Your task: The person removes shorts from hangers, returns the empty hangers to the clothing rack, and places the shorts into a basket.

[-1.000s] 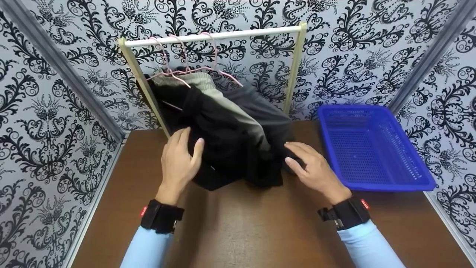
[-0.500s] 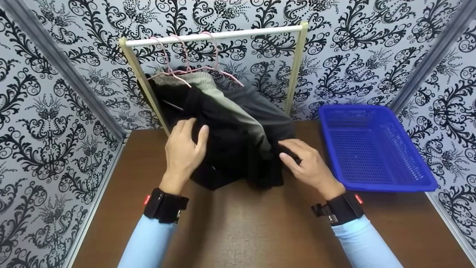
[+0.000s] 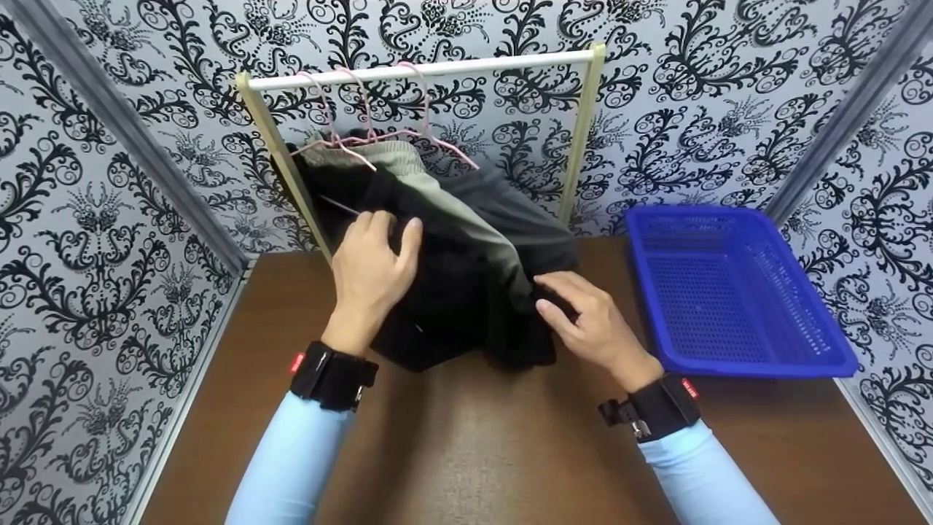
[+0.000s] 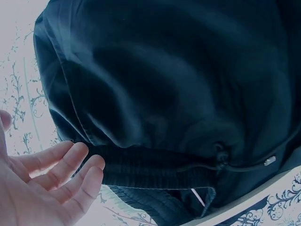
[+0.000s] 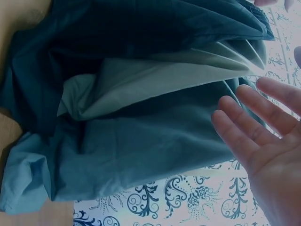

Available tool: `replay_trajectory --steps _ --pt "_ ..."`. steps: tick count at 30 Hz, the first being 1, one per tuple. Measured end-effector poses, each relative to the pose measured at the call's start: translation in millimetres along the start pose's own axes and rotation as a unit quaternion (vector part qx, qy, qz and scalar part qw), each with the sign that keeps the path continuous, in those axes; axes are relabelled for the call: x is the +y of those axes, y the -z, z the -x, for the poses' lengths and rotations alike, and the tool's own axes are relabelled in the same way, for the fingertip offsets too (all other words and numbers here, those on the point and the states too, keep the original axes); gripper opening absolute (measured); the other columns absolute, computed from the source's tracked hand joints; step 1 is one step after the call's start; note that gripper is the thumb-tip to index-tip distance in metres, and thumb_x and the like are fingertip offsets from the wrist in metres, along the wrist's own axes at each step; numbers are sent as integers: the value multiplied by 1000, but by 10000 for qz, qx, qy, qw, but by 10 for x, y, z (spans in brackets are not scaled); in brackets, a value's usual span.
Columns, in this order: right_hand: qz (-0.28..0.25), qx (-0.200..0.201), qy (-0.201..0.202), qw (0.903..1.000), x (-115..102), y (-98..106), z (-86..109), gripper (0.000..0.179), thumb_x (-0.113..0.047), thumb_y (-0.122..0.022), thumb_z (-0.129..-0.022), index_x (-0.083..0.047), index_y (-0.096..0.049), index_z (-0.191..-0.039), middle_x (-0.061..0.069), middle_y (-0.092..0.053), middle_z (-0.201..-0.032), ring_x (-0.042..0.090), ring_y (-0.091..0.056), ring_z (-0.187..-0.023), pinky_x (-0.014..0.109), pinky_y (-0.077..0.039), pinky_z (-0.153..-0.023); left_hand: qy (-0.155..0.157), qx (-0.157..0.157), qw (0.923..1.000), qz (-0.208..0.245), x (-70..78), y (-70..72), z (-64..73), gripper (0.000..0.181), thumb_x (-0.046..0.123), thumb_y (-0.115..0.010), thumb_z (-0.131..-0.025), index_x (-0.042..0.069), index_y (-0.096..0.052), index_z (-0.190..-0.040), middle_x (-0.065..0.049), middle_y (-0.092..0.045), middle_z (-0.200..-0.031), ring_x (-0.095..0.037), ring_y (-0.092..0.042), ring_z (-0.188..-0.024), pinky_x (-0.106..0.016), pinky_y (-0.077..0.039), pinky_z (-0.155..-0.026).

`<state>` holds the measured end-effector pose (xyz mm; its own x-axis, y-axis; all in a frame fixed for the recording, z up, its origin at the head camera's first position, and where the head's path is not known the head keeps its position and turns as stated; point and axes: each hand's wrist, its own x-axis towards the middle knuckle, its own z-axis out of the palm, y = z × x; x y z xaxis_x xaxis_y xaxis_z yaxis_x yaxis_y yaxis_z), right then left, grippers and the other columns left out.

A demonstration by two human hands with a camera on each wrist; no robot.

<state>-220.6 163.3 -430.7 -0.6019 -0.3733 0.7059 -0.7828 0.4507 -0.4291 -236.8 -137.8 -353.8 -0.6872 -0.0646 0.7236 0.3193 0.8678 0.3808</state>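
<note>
Black drawstring bottoms [image 3: 452,284] hang at the front of a small rack, with pale grey bottoms [image 3: 399,157] and a dark grey garment [image 3: 521,219] behind. Pink hangers [image 3: 366,109] carry them. My left hand [image 3: 373,262] is over the black bottoms' upper left side, fingers slightly bent, holding nothing. In the left wrist view its fingertips [image 4: 96,162] are by the elastic waistband [image 4: 150,167]; contact is unclear. My right hand [image 3: 590,321] is beside the garments' lower right edge. The right wrist view shows its fingers [image 5: 244,120] spread loosely near the dark grey cloth, gripping nothing.
The rack has a white rod [image 3: 503,64] and pale wooden posts [image 3: 581,138]. A blue perforated basket [image 3: 645,292] stands to the right on the brown table [image 3: 466,452]. Patterned walls [image 3: 95,240] enclose the back and sides.
My left hand has moved up and slightly right over the black bottoms. The right hand has shifted left toward the garments' edge. The clothes, rack and basket stay about where they were.
</note>
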Motion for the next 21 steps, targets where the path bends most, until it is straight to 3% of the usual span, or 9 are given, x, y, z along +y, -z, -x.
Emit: replay_trajectory --steps 8,21 --pt "-148 66 -1 9999 -38 -84 -19 32 -4 -72 -92 5 -69 -123 15 -71 -120 31 -68 -112 44 -51 -100 268 -70 9991 -312 74 -41 -145 48 46 -52 -101 2 -61 -81 -18 -64 -86 -43 -62 -80 -55 -49 -66" --pt "-198 49 32 9998 -106 -125 -95 35 -7 -71 -93 4 -68 -127 15 -70 -122 30 -67 -114 43 -51 -101 809 -69 9932 -840 76 -122 -360 52 47 -52 -99 0 -69 -83 -18 -70 -83 -45 -67 -73 -58 -51 -64"
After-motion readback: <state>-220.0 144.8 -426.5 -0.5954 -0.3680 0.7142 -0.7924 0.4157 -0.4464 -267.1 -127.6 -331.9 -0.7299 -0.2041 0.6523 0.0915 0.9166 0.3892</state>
